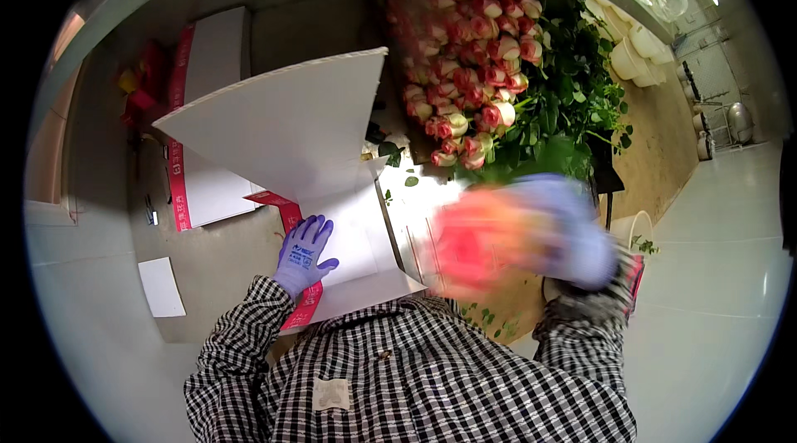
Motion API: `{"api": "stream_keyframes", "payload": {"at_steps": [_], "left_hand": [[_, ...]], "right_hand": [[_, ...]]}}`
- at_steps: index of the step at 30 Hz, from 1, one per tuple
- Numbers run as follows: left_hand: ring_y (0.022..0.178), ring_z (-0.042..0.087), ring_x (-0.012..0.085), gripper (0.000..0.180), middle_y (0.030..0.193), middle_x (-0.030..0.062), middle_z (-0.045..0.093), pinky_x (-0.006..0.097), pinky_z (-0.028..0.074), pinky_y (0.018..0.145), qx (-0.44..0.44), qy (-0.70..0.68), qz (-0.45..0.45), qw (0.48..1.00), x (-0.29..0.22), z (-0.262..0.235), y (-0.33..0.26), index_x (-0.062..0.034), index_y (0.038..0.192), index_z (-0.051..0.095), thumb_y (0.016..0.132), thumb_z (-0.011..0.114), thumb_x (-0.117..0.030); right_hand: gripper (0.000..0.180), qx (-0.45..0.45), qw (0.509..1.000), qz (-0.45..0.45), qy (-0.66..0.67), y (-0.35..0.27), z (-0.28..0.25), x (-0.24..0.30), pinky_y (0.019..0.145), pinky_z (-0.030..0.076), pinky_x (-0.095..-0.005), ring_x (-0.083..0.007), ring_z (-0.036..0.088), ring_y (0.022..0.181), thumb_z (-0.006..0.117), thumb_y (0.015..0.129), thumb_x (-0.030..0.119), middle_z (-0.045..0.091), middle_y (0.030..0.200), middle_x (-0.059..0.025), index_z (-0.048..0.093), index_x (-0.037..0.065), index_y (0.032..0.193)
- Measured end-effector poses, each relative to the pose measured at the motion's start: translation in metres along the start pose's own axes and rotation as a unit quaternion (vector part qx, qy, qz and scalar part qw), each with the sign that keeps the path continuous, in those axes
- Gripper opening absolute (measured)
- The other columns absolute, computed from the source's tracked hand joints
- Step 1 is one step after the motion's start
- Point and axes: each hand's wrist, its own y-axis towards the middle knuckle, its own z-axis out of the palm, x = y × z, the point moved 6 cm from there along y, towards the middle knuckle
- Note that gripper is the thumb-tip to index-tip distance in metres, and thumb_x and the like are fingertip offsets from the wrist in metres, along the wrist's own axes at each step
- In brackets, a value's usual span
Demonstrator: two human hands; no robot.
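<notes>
While a white card [162,287] is lying at far left, the left hand [304,259] is resting, thumb spread wide from the fingers, on the red-edged side of an open white box [353,227]; rightward, blurred pink flowers [466,242] are being held in the right hand [573,231], near heaped roses [477,69].

The box [353,231] is white and sits open on the desk [216,277]. Its big flap [282,115] stands up at the far side and leans a bit. A red strip [308,306] with white marks runs down its left edge. The roses [465,244] are pinky red and orange. They are just right of the box, too blurry to count.
</notes>
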Motion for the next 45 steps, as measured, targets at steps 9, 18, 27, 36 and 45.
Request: {"api": "stream_keyframes", "payload": {"at_steps": [9, 18, 27, 36, 45], "left_hand": [[0.133, 0.037, 0.031, 0.039, 0.119, 0.0086, 0.062, 0.045, 0.028, 0.112, 0.169, -0.181, -0.019, 0.969, 0.014, -0.01, 0.007, -0.0142, 0.11, 0.067, 0.08, 0.068, -0.04], [0.131, 0.034, 0.0301, 0.045, 0.118, 0.0062, 0.062, 0.048, 0.017, 0.112, 0.249, -0.063, 0.01, 0.966, -0.014, -0.004, -0.002, -0.022, 0.111, 0.069, 0.076, 0.066, -0.049], [0.131, 0.034, 0.0334, 0.049, 0.124, 0.0108, 0.058, 0.049, 0.018, 0.112, 0.231, -0.06, 0.018, 0.971, -0.018, -0.005, -0.003, -0.0237, 0.112, 0.069, 0.07, 0.072, -0.05], [0.13, 0.037, 0.0287, 0.051, 0.117, 0.0037, 0.064, 0.05, 0.017, 0.113, 0.221, -0.052, 0.0, 0.974, -0.011, 0.007, -0.004, -0.0228, 0.11, 0.07, 0.068, 0.073, -0.052], [0.127, 0.041, 0.031, 0.044, 0.112, 0.0047, 0.065, 0.047, 0.022, 0.11, 0.148, -0.117, -0.009, 0.982, -0.004, 0.004, -0.007, -0.0232, 0.106, 0.072, 0.069, 0.071, -0.047]], "right_hand": [[0.043, 0.517, 0.85, 0.016, 0.097, -0.038, 0.334, -0.007, 0.086, 0.048, -0.0428, -0.033, 0.063, 0.098, 0.054, 0.089, 0.042, 0.066, 0.103, -0.015, 0.059, 0.01, 0.118], [0.048, -0.03, 0.937, 0.168, -0.306, -0.015, -0.04, -0.183, 0.096, 0.043, -0.0387, -0.0247, 0.056, 0.11, 0.069, 0.072, 0.013, 0.061, 0.114, -0.0078, 0.059, 0.012, 0.119], [0.022, 0.201, 0.879, 0.082, -0.424, -0.022, -0.036, -0.314, 0.1, 0.039, -0.0392, -0.0233, 0.054, 0.104, 0.071, 0.07, 0.025, 0.06, 0.097, -0.0015, 0.07, 0.021, 0.092], [0.029, -0.448, 0.859, 0.126, -0.212, -0.074, -0.329, -0.12, 0.096, 0.045, -0.0279, -0.0142, 0.063, 0.103, 0.056, 0.095, 0.012, 0.068, 0.112, -0.0065, 0.062, 0.0, 0.121], [0.034, -0.247, 0.79, 0.287, -0.481, -0.135, -0.337, -0.169, 0.086, 0.048, -0.0334, -0.0226, 0.059, 0.106, 0.056, 0.095, 0.026, 0.061, 0.122, -0.0104, 0.057, 0.0, 0.117]]}}
